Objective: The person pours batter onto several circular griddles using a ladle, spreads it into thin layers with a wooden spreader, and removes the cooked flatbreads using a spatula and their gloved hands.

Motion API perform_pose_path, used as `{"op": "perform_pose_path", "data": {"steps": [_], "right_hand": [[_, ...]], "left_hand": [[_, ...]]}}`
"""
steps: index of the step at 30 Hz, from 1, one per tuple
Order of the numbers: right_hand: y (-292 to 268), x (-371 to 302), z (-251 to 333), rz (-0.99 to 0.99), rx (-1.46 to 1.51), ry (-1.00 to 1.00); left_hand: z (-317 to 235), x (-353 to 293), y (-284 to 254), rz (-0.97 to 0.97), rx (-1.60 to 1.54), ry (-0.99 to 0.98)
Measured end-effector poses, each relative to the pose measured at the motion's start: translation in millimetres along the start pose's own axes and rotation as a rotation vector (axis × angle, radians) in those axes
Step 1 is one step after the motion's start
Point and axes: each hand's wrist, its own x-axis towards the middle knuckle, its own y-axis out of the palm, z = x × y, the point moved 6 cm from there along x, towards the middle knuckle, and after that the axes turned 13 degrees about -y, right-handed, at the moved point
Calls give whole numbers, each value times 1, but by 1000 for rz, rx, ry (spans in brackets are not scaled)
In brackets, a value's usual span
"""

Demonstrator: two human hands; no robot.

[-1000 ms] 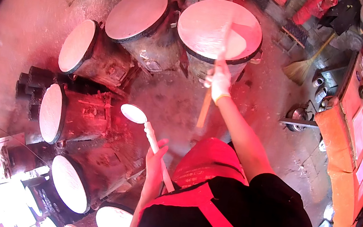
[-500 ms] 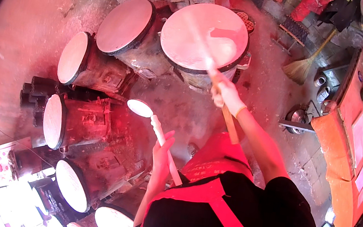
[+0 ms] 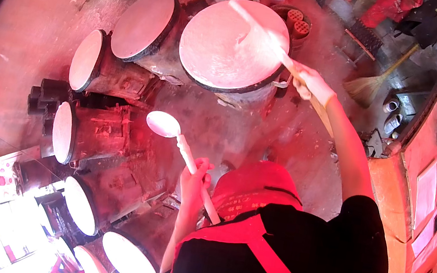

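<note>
My right hand (image 3: 313,86) grips the wooden handle of a long, flat stick-like spreader (image 3: 286,60). Its pale front part stretches over a large round griddle (image 3: 208,58), whose top carries a thin, whitish, streaky layer; glare and blur hide whether the tool touches it. In my left hand (image 3: 194,184) is a ladle (image 3: 164,124) with a pale round bowl and a light-wrapped handle, held above the floor, left of my body. The ladle's bowl is away from every griddle.
More round-topped stoves curve along my left: one stove (image 3: 143,26) beside the large griddle, another (image 3: 63,132) lower, a bright one (image 3: 80,206) nearer. An orange-covered table (image 3: 387,189) with bottles stands right. Behind lie a broom (image 3: 366,87) and perforated briquettes (image 3: 301,28).
My right hand has moved right and slightly up, swinging the spreader across the griddle. The left hand with the ladle has shifted only a little, while the whole view has turned slightly.
</note>
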Motion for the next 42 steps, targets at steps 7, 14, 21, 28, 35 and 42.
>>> {"op": "perform_pose_path", "data": {"steps": [7, 14, 21, 28, 35, 42], "right_hand": [[67, 13, -19, -19, -90, -3], [65, -27, -32, -492, 112, -160], [57, -36, -24, -453, 32, -161], [50, -4, -28, -341, -10, -214], [54, -27, -27, -187, -82, -128], [39, -67, -63, -464, 69, -186]], "left_hand": [[-40, -14, 17, -23, -76, 31], [-52, -6, 23, 99, -158, 6], [-57, 3, 28, 280, -51, -112], [-63, 16, 47, 304, -22, -129], [-89, 63, 63, 302, 85, -92], [-127, 136, 109, 307, 112, -2]]}}
